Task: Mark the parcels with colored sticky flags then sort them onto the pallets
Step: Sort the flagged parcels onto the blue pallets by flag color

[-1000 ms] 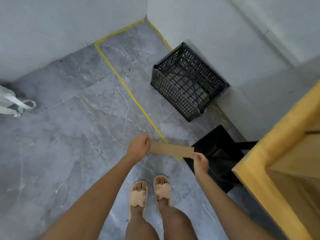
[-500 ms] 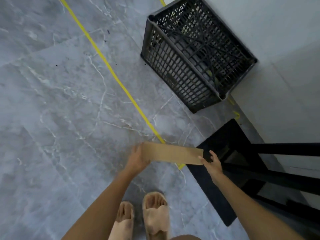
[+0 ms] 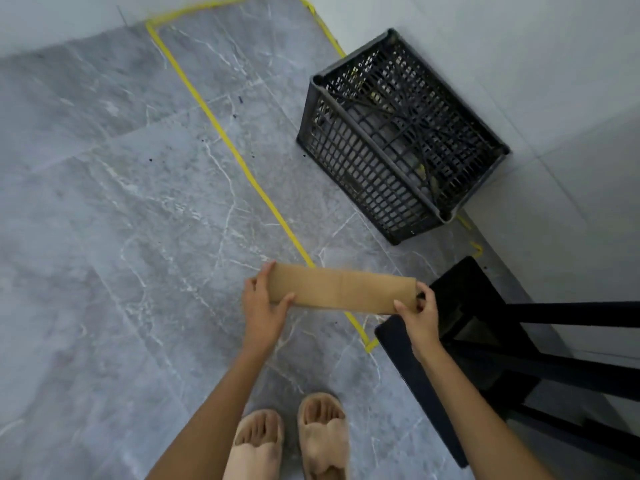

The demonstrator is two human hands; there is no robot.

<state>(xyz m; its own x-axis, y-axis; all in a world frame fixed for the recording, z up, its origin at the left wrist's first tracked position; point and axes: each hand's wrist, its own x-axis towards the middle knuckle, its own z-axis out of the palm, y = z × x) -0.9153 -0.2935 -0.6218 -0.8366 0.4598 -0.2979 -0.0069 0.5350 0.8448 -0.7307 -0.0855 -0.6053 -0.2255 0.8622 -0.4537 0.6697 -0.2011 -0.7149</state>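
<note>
**Fig. Parcel held over the floor, head view.** The parcel (image 3: 341,292) (a flat cardboard piece, brown, no flag visible on the face shown) hangs at 12 o'clock from the person, clear of the floor and just ahead of the slippers (image 3: 256,441). Its long axis runs from 9 to 3 o'clock, the 3 o'clock end sitting a little lower in the frame.

The left hand (image 3: 259,306) grips the 9 o'clock end, thumb on the near face and fingers wrapped over the far edge. The right hand (image 3: 420,317) pinches the 3 o'clock end between thumb and curled fingers. Neither hand is nearer – each has one end, and the load is shared.

A yellow tape line (image 3: 221,131) passes beneath the parcel near its middle and runs away toward 11 o'clock; it ends in a corner just on the near side of the parcel. The parcel therefore straddles the line – its 9 o'clock half over floor outside the taped bay, its 3 o'clock half over the bay. A black crate (image 3: 360,174) stands inside the bay at 1 o'clock, apart from the parcel. A black stand (image 3: 467,282) lies at 3 o'clock, close behind the right hand.

Judgement: setting down inside the bay calls for a shift toward 1 o'clock, the right hand leading. Whether a pallet is meant here cannot be told.
</note>
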